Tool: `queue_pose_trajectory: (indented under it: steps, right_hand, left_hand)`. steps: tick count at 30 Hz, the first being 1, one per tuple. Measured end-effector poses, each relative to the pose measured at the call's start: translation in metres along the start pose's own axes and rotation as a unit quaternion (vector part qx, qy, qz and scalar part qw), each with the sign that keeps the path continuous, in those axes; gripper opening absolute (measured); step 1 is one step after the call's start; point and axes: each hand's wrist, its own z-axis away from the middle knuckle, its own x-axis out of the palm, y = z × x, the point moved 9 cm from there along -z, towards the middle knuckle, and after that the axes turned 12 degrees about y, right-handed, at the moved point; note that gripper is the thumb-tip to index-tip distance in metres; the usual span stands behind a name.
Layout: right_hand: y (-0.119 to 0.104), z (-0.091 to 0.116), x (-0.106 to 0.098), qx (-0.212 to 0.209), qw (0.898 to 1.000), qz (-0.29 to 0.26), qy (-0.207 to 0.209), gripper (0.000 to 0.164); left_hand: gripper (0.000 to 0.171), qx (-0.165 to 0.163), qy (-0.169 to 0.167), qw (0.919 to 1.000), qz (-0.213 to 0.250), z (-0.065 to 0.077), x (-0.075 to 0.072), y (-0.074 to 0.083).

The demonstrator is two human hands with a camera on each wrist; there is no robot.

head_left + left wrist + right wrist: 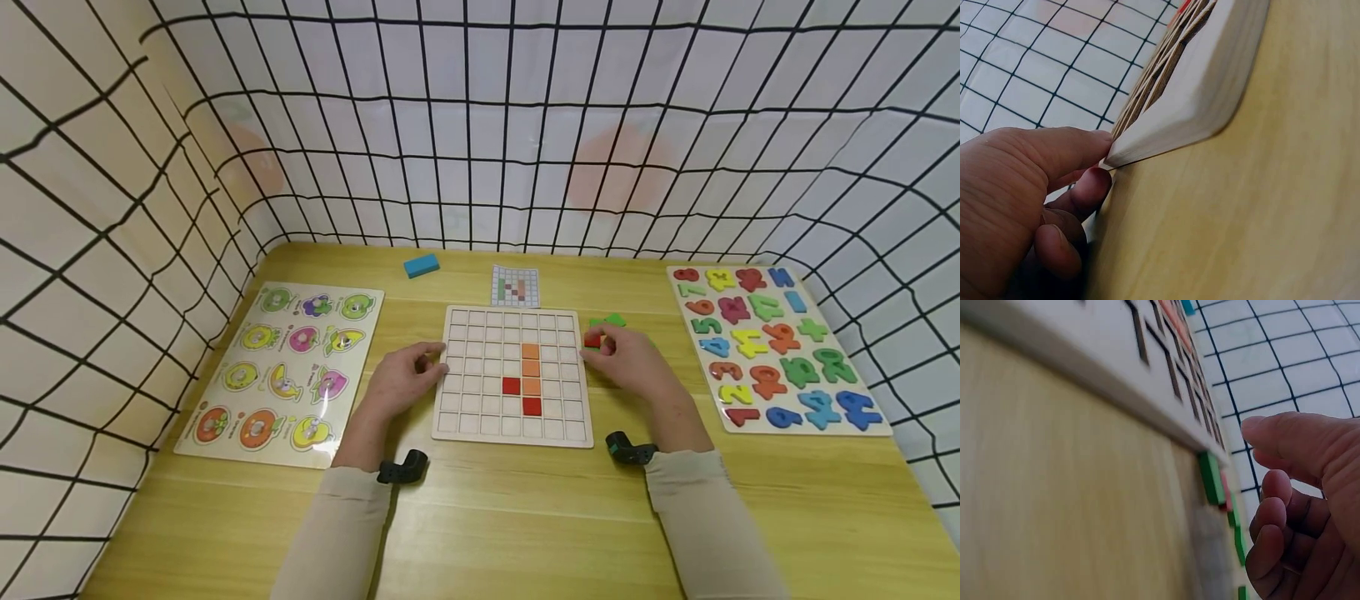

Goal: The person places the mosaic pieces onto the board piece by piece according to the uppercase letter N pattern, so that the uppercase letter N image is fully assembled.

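A square wooden grid board point(475, 424) lies on the table between the two hands. Several orange tiles point(530, 367) fill a column in it, with a red tile point(532, 407) below and another beside the column. My left hand point(401, 379) rests at the board's left edge; its thumb point(1082, 147) touches the rim and the other fingers are loosely bent. On the other side, my right hand point(628, 360) hovers by the board's right edge, near green tiles point(615, 319) and a red tile point(592, 341). Nothing shows between its fingers in the right wrist view.
Behind the board lies a pattern card point(515, 287), with a blue block point(422, 266) to its left. A fruit puzzle board point(296, 375) is at the left, a number puzzle board point(780, 350) at the right. Black wire mesh point(468, 104) encloses the table's back and sides.
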Motion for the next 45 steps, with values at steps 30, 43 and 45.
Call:
queue_pose_trajectory:
  steps: [30, 43, 45]
  right_hand:
    - [0.038, -0.012, -0.010, 0.022, 0.999, 0.045, -0.001, 0.033]
    - [0.036, -0.017, -0.007, 0.022, 0.998, 0.053, -0.008, 0.033]
    - [0.036, -0.017, -0.007, 0.022, 0.998, 0.055, -0.007, 0.032]
  left_hand:
    - [0.040, -0.006, 0.000, 1.0000, 0.002, 0.001, 0.000, -0.001]
    - [0.041, -0.012, -0.003, 0.9999, 0.004, 0.002, 0.000, -0.001]
    - [0.041, -0.011, -0.003, 0.9999, 0.004, 0.001, 0.000, -0.001]
